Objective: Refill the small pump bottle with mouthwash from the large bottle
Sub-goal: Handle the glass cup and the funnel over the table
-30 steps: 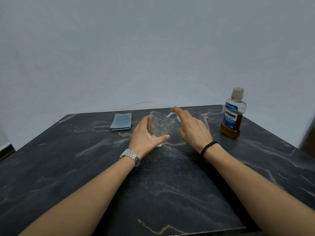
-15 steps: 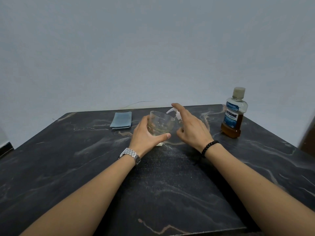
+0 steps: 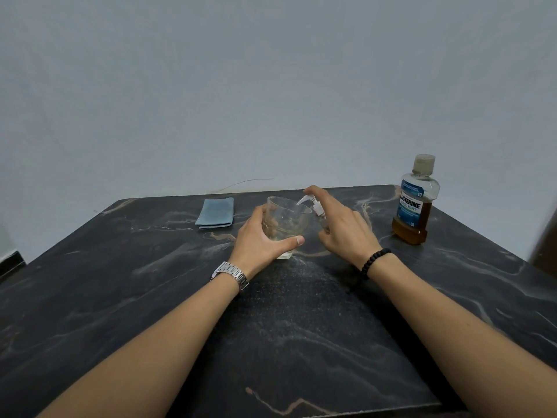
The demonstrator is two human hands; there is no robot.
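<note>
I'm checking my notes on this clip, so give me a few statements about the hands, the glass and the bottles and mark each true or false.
1. The left hand holds the glass. True.
2. The big mouthwash bottle lies on its side. False: it stands upright at the table's far right, cap on.
3. The right hand has its forefinger on the pump bottle's head. True; the spout points over the glass.
4. The folded blue cloth sits under the glass. False: it lies apart, to the left.
5. The big bottle is full to the neck. False: brown liquid fills only its lower part.
</note>
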